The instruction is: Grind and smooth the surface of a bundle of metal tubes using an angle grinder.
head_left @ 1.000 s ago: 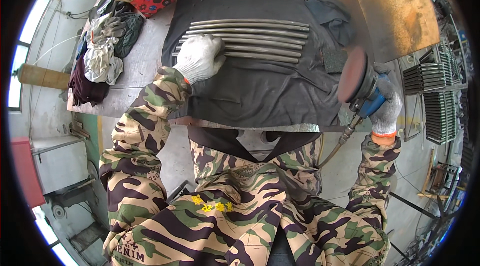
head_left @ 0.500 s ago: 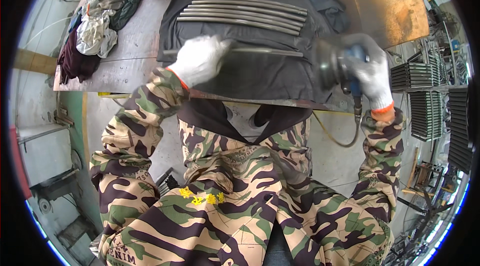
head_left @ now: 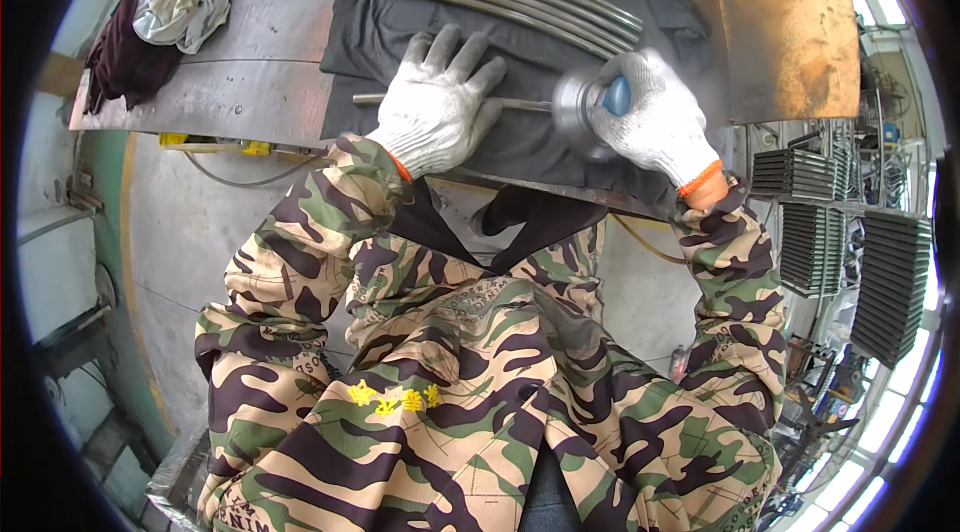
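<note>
My left hand (head_left: 437, 104), in a white glove with grey fingers, lies flat across a single metal tube (head_left: 520, 105) with its fingers spread. The tube rests on a dark cloth (head_left: 530, 154), and part of it is hidden under that hand. My right hand (head_left: 655, 122), gloved too, is wrapped round the blue top of an air sander (head_left: 617, 97). The sander's round disc is at the tube's right end; whether they touch I cannot tell. Beyond my hands, several more metal tubes (head_left: 510, 2) lie side by side on the same cloth.
Crumpled rags (head_left: 180, 7) are heaped on the table's left side. A brown board (head_left: 785, 22) covers its right side. Stacks of dark tubes (head_left: 810, 242) stand on a rack at the right. A hose (head_left: 650, 240) hangs below the table's edge.
The sander has moved left in my right hand to the tube's right end. My left hand, blurred before, is now spread flat on the tube. The view has shifted and turned slightly.
</note>
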The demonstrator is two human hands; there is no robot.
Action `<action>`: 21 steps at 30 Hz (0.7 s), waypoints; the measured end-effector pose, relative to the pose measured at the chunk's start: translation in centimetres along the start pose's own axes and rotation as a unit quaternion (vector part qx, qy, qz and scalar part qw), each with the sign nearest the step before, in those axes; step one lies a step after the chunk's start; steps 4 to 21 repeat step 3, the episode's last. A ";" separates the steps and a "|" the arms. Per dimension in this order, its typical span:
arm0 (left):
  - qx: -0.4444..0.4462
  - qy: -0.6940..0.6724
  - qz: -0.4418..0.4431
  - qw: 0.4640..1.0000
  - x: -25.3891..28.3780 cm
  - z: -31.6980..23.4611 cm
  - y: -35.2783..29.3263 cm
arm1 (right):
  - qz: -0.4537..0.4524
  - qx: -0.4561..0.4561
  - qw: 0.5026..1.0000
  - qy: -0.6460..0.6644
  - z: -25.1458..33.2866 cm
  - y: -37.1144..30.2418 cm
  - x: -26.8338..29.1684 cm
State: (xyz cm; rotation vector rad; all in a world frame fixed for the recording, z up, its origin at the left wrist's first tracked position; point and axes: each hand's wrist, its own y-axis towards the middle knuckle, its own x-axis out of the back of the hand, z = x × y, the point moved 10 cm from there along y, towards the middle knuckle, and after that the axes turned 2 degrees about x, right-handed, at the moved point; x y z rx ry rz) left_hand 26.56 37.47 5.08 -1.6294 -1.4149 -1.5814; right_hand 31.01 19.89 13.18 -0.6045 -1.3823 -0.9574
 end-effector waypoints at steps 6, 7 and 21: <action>0.023 -0.008 0.019 1.000 0.0 0.5 -0.2 | 0.071 -0.029 0.997 0.026 -0.1 0.6 -1.4; 0.023 -0.008 0.019 1.000 0.0 0.5 -0.2 | 0.071 -0.029 0.997 0.026 -0.1 0.6 -1.4; 0.023 -0.008 0.019 1.000 0.0 0.5 -0.2 | 0.071 -0.029 0.997 0.026 -0.1 0.6 -1.4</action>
